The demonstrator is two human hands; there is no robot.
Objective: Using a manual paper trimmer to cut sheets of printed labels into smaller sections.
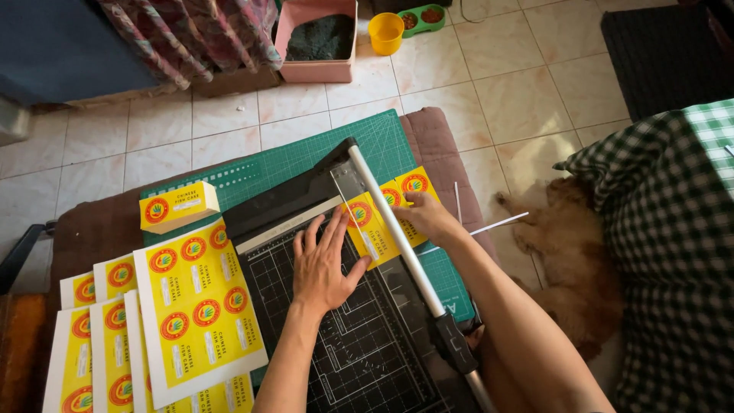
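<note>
- stack of yellow printed label sheets [191, 306] is lying at far left on the brown cushion [99, 226], sheets overlapping, white margins showing, red round emblems on each
- small yellow folded box [178, 206] is sitting just above the sheets, on the edge of the green cutting mat [298, 157]
- black paper trimmer [336, 336] is lying on the green mat, gridded white lines on its bed, running diagonally
- left hand [325, 264] is resting flat on the trimmer bed, palm down, fingers spread and pointing up toward the ruler edge, fingertips just beside the label strip, not pinching anything
- yellow label strip [382, 214] is lying across the trimmer's cutting edge, under the blade arm [390, 229], partly on the bed and partly hanging past it to the right
- blade arm is lowered along the edge, white bar with black handle end near the bottom
- right hand [428, 218] is pressing down on the right part of the label strip, fingers curled over the paper, touching it just beside the blade arm
- thin white paper offcuts [489, 226] are lying right of the hand
- brown dog [566, 252] is lying on the tiled floor beside the mat
- green checked cloth [673, 229] is filling the far right
</note>
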